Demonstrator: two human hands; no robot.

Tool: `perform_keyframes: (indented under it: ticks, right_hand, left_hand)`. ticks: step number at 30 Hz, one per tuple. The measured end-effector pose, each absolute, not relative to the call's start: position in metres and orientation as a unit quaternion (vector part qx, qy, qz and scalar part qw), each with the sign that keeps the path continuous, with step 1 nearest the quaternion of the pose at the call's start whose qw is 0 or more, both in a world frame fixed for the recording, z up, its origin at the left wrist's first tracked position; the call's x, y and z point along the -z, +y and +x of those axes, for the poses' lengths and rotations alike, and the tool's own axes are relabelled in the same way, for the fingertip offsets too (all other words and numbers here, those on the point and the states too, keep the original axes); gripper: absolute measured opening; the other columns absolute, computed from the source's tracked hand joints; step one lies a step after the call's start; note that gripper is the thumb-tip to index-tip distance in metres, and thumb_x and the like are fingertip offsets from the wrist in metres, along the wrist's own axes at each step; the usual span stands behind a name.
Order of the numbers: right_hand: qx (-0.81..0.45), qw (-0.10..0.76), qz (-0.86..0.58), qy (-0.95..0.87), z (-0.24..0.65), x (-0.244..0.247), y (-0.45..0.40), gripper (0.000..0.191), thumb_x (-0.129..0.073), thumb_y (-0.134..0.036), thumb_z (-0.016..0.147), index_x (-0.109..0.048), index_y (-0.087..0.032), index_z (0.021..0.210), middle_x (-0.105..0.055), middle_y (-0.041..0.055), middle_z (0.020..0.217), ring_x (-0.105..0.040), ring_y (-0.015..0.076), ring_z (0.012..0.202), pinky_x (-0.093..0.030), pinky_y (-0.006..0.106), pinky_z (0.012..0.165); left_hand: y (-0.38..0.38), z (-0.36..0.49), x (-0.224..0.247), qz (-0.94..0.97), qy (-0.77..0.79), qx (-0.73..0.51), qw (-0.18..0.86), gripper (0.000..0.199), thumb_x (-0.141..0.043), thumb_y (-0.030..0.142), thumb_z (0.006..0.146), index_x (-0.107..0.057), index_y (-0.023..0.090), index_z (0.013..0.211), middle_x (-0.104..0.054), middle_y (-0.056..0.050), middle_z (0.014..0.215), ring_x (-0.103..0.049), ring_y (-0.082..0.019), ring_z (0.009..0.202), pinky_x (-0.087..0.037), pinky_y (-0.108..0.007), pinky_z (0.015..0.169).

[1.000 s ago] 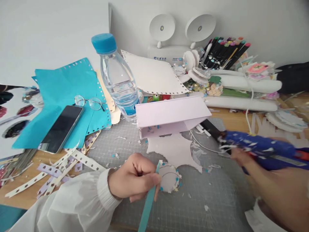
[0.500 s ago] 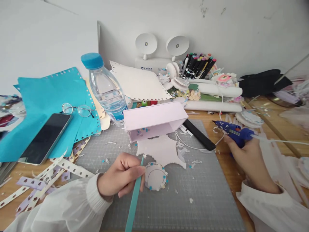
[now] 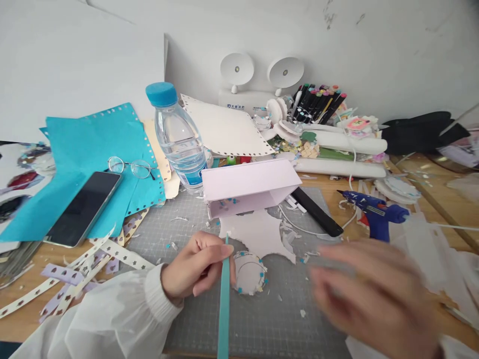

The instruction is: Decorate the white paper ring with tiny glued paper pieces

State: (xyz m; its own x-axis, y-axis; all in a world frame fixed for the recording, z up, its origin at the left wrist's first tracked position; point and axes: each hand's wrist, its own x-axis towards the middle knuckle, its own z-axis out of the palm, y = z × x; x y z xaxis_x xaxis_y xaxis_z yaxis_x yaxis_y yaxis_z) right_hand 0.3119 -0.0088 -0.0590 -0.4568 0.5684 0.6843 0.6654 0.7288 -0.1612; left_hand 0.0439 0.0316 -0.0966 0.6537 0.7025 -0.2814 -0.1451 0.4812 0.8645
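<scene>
The loose white sleeve point(image 3: 101, 314) has a gathered cuff point(image 3: 160, 294).

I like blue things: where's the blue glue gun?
In the head view, the blue glue gun sits right of the gray cutting mat, on the wooden table beyond the right hand.

The strip point(image 3: 223, 311) at the lower centre of the frame is plain teal — and just right of it I see a white disc point(image 3: 250, 274) rimmed with bits of bright blue. The cutting mat point(image 3: 292, 329) is grey, ruled in a paler grid. The box point(image 3: 250, 180) mid-frame is pale lilac. At the left, the sheets point(image 3: 93, 142) are turquoise, punched along their edges; lower left, cream ribbons point(image 3: 129, 257) carry rows of flower-shaped holes. At the right, the glue gun point(image 3: 377, 224) is deep blue with a touch of orange. Upper right, black markers point(image 3: 325, 107) wear many-coloured ends — pink, green, orange.
</scene>
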Motion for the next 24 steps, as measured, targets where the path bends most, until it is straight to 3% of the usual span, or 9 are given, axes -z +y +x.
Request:
perform_keyframes:
  ticks: [2, 7, 12, 14, 17, 19, 22, 24]
  right_hand:
    - [0.104, 0.330, -0.247, -0.905, 0.276, 0.055, 0.000, 0.018, -0.063, -0.012, 0.079, -0.067, -0.016, 0.096, -0.067, 0.0090, 0.103, -0.059, 0.0219, 0.096, -0.047, 0.039, 0.084]
    - [0.094, 0.319, -0.200, -0.922, 0.225, 0.062, 0.020, 0.026, -0.043, -0.013, 0.091, -0.068, -0.009, 0.098, -0.071, 0.0103, 0.096, -0.062, 0.0215, 0.089, -0.051, 0.037, 0.079]
    - [0.108, 0.354, -0.208, -0.906, 0.224, 0.069, 0.025, 0.020, -0.047, -0.007, 0.087, -0.067, -0.007, 0.089, -0.071, 0.0137, 0.088, -0.064, 0.0218, 0.080, -0.054, 0.037, 0.073]
    - [0.090, 0.382, -0.217, -0.894, 0.231, 0.069, 0.025, 0.019, -0.047, -0.007, 0.087, -0.065, -0.010, 0.090, -0.070, 0.0124, 0.085, -0.063, 0.0207, 0.078, -0.055, 0.036, 0.069]
    - [0.003, 0.429, -0.275, -0.860, 0.247, 0.069, 0.024, 0.022, -0.052, -0.008, 0.085, -0.063, -0.022, 0.097, -0.067, 0.0058, 0.083, -0.061, 0.0185, 0.074, -0.055, 0.036, 0.068]
    - [-0.065, 0.494, -0.347, -0.795, 0.258, 0.073, 0.025, 0.027, -0.056, -0.008, 0.081, -0.061, -0.027, 0.099, -0.063, 0.0040, 0.081, -0.060, 0.0194, 0.074, -0.054, 0.039, 0.068]
    - [-0.197, 0.600, -0.434, -0.643, 0.271, 0.088, 0.024, 0.018, -0.060, -0.013, 0.082, -0.061, -0.027, 0.093, -0.057, 0.0041, 0.077, -0.057, 0.0213, 0.077, -0.050, 0.040, 0.066]
    - [-0.320, 0.619, -0.463, -0.548, 0.276, 0.101, 0.023, 0.006, -0.061, -0.021, 0.084, -0.060, -0.026, 0.086, -0.053, 0.0029, 0.076, -0.055, 0.0193, 0.074, -0.047, 0.036, 0.063]
  left_hand:
    - [0.031, 0.045, 0.097, 0.422, 0.330, -0.283, 0.796, 0.048, -0.054, 0.044, 0.086, -0.065, 0.010, 0.055, -0.034, 0.006, 0.023, -0.016, -0.003, 0.022, -0.010, -0.021, 0.032]
    - [0.033, 0.048, 0.100, 0.407, 0.332, -0.330, 0.785, 0.059, -0.057, 0.044, 0.085, -0.034, 0.017, 0.038, -0.031, 0.006, 0.024, -0.017, -0.001, 0.025, -0.010, -0.020, 0.033]
    - [0.032, 0.048, 0.099, 0.426, 0.357, -0.340, 0.759, 0.064, -0.054, 0.047, 0.089, -0.033, 0.016, 0.037, -0.031, 0.006, 0.026, -0.021, -0.002, 0.028, -0.017, -0.019, 0.036]
    - [0.031, 0.048, 0.098, 0.448, 0.362, -0.325, 0.750, 0.062, -0.050, 0.050, 0.090, -0.042, 0.015, 0.041, -0.033, 0.005, 0.027, -0.021, -0.002, 0.028, -0.018, -0.019, 0.035]
    - [0.032, 0.047, 0.096, 0.497, 0.371, -0.312, 0.720, 0.054, -0.043, 0.053, 0.092, -0.064, 0.011, 0.066, -0.038, 0.006, 0.029, -0.023, -0.004, 0.027, -0.018, -0.019, 0.034]
    - [0.037, 0.045, 0.094, 0.532, 0.402, -0.308, 0.679, 0.054, -0.041, 0.053, 0.093, -0.068, 0.009, 0.075, -0.039, 0.006, 0.031, -0.026, -0.005, 0.028, -0.021, -0.019, 0.035]
    - [0.045, 0.041, 0.090, 0.611, 0.443, -0.269, 0.598, 0.047, -0.048, 0.047, 0.090, -0.058, 0.012, 0.059, -0.038, 0.005, 0.038, -0.030, -0.005, 0.035, -0.022, -0.019, 0.038]
    - [0.048, 0.039, 0.088, 0.672, 0.435, -0.218, 0.559, 0.042, -0.053, 0.040, 0.087, -0.051, 0.013, 0.054, -0.038, 0.005, 0.044, -0.031, -0.006, 0.042, -0.022, -0.019, 0.040]
